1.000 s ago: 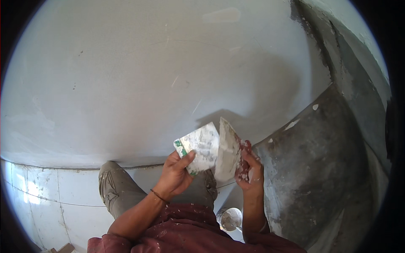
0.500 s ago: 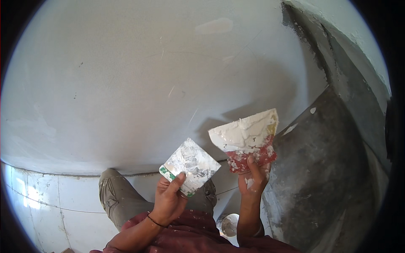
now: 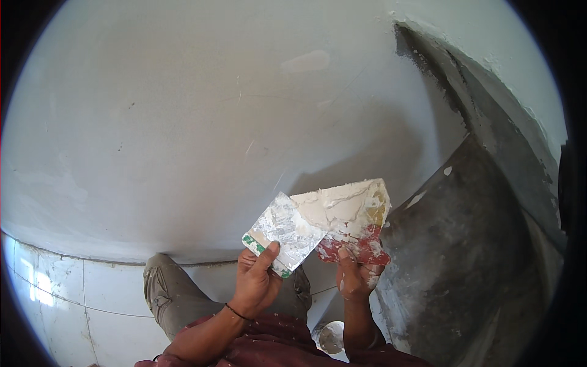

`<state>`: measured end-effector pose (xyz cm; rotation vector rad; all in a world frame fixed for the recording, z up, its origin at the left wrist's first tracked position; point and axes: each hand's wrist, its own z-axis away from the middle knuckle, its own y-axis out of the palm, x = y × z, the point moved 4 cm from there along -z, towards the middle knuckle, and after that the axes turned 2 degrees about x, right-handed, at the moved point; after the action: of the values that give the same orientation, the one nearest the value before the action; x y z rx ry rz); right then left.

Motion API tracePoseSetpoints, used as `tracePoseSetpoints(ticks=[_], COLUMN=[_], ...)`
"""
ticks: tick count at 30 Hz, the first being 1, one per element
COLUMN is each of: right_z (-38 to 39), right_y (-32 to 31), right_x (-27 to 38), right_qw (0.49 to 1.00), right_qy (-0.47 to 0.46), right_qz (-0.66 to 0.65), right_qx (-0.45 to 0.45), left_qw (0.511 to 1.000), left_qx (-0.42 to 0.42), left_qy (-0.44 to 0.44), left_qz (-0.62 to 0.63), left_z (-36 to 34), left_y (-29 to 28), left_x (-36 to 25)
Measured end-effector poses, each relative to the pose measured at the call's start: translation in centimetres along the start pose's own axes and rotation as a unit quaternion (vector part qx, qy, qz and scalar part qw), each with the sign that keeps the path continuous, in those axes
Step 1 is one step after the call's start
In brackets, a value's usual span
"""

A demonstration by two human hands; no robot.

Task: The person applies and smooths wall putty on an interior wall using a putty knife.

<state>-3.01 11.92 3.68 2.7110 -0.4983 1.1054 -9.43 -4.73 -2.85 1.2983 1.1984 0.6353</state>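
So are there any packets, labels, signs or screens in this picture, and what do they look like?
None that I can make out: no packet, sign or screen.
Smaller putty blade: in the left hand, flat, grey-white with plaster, green marks on its lower edge; whether these are a label, I cannot tell.
Wider putty blade: in the right hand, cream plaster, red base.

A pale, smoothly plastered wall (image 3: 202, 122) fills most of the view, with faint scratches and a lighter patch (image 3: 309, 60) near the top. To the right stands a dark grey, rough surface (image 3: 465, 257), flecked white. White floor tiles (image 3: 67, 300) lie below. A round whitish container (image 3: 331, 336), perhaps a bucket, sits low down.
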Motion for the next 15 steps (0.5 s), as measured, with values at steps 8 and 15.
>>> tracePoseSetpoints(ticks=[8,15], right_z=[-0.4,-0.2], right_y=[0.1,-0.4], right_x=[0.5,-0.1], right_qw=[0.998,0.996], right_qy=[-0.031,0.019], right_qz=[0.061,0.089], right_qx=[-0.009,0.009], left_qw=[0.999,0.997], left_qx=[0.038,0.062], left_qy=[-0.017,-0.035], left_qz=[0.019,0.029], left_z=[-0.8,-1.5], left_y=[2.0,3.4], left_x=[0.9,1.7])
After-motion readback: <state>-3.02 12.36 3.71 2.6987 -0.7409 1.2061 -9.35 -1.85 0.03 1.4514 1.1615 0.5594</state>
